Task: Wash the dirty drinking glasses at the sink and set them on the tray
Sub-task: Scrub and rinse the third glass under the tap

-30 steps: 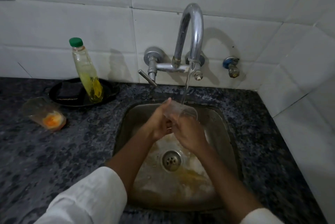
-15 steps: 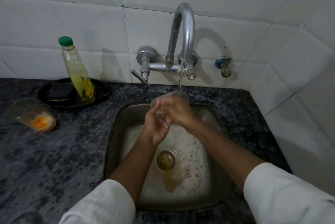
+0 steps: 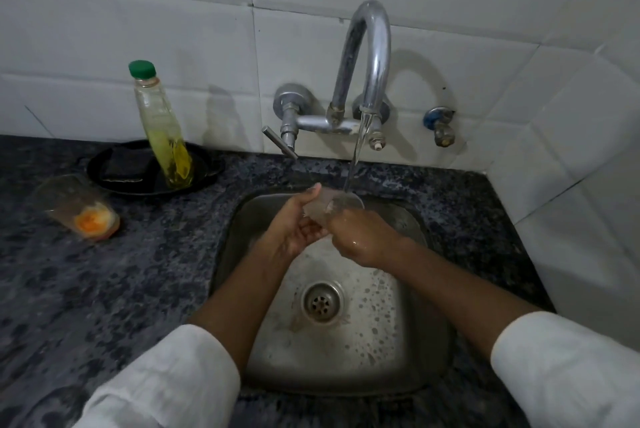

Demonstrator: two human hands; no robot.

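Item: clear glass (image 3: 332, 204), over sink (image 3: 412, 220), under tap stream. My left hand (image 3: 294, 227) cradling its base, fingers curled; right hand (image 3: 360, 237) gripping its body. Judging wet, slippery, breakable; holding body, not rim.

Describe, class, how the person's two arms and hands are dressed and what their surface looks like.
Both arms wear loose white sleeves, pushed up so the forearms are bare. The left hand and the right hand are bare: no gloves, and no rings or watch that show. The right hand glistens with water.
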